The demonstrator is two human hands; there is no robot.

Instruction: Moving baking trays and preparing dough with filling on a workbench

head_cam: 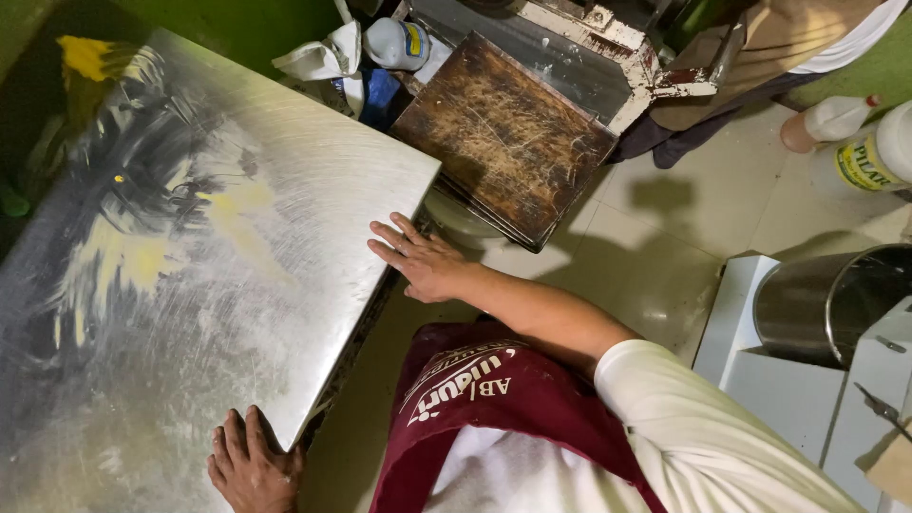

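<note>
A large stainless steel table top (218, 218) fills the left of the head view, its surface scratched and dusted with pale flour. My left hand (252, 468) rests flat on the table's near edge at the bottom, fingers apart. My right hand (423, 261) lies with spread fingers on the same edge further up, near the corner. Neither hand holds anything. I wear a maroon apron (475, 399) over a white shirt.
A stack of dark, worn baking trays (503, 138) leans beside the table corner. White plastic bottles (399, 43) stand behind it. A steel pot (831, 299) sits on a white stand at right, with more bottles (874, 152) on the tiled floor (646, 237).
</note>
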